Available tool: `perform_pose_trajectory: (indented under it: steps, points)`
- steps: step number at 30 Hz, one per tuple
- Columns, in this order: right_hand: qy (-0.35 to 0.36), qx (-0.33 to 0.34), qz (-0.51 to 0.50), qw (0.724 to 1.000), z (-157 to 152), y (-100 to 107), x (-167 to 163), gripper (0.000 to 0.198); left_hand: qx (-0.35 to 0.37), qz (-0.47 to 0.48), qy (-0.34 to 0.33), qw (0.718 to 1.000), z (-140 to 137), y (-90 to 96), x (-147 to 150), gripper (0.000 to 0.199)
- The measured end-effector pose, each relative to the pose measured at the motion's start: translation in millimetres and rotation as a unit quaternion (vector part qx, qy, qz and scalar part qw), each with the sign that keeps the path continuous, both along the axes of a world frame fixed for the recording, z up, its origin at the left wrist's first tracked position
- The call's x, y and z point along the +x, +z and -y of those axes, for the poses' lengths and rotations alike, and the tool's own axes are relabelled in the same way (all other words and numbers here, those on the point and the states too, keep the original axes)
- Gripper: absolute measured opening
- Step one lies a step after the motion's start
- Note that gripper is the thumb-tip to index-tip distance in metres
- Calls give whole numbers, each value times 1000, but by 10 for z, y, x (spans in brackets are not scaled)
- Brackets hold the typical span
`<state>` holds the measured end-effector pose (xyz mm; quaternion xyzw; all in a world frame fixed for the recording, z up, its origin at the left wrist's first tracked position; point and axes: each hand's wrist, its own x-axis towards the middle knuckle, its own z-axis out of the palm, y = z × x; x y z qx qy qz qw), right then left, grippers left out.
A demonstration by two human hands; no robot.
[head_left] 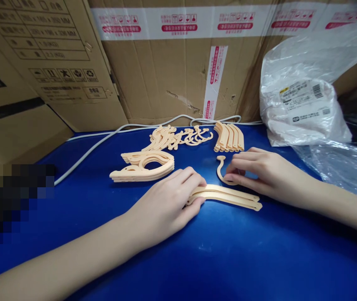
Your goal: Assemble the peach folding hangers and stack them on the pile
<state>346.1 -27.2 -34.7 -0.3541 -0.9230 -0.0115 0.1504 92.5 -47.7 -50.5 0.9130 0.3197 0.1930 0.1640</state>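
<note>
My left hand (pixel 180 194) is closed around the left end of a pair of beige plastic hanger arms (pixel 228 196). The two lie side by side on the blue tabletop and stretch rightward, their gripped ends partly hidden by my fingers. My right hand (pixel 256 171) pinches the lower curve of a beige hanger hook (pixel 219 169) just above the arms' right half. Behind my left hand sits a stack of folded hangers (pixel 143 167). Beyond the right hand, several more hanger arms (pixel 230 137) stand in a row, and a loose heap of hooks (pixel 178 138) lies left of them.
Cardboard boxes (pixel 172 71) wall off the back and left of the blue table (pixel 216 255). A white cable (pixel 93 152) runs along the rear edge. At the back right stands a white plastic bag (pixel 304 100) with labels, clear film spreading in front of it.
</note>
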Motion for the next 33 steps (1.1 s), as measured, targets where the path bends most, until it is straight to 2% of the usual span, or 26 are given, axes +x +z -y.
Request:
perform_pose_trajectory:
  steps: [5, 10, 13, 16, 19, 21, 23, 25, 27, 28, 31, 33]
  points:
    - [-35, 95, 37, 994, -121, -69, 126, 31, 4, -8, 1, 1000, -15, 7, -6, 4]
    - [0, 173, 162, 972, -196, -114, 177, 39, 0, -30, -12, 999, -11, 23, -4, 10]
    - [18, 214, 209, 954, -197, -86, 155, 31, 7, -38, -12, 999, -11, 24, -3, 10]
    - [35, 240, 215, 946, -203, -59, 135, 22, 27, -44, -14, 999, -17, 17, -7, 12]
    - [28, 227, 156, 961, -205, -51, 129, 22, 52, -46, -15, 997, -21, 7, -11, 14]
    - [8, 178, 75, 981, -190, -54, 125, 19, 72, -38, -15, 997, -17, 7, -8, 13]
    - [-20, 88, -33, 995, -159, -58, 109, 15, 75, -15, -8, 997, -8, 16, 1, 12]
    - [-46, -29, -150, 987, -119, -62, 77, 14, 25, 33, 12, 999, 1, 38, 15, 11]
    - [-59, -156, -253, 953, -80, -67, 29, 17, -81, 106, 44, 990, 4, 67, 30, 12]
    - [-61, -214, -291, 930, -63, -69, 3, 19, -143, 150, 59, 977, 2, 82, 36, 13]
    - [-68, -351, -354, 864, -27, -78, -70, 23, -305, 269, 88, 909, -24, 116, 43, 13]
    - [-63, -408, -371, 832, -16, -85, -100, 23, -369, 328, 87, 865, -51, 126, 37, 14]
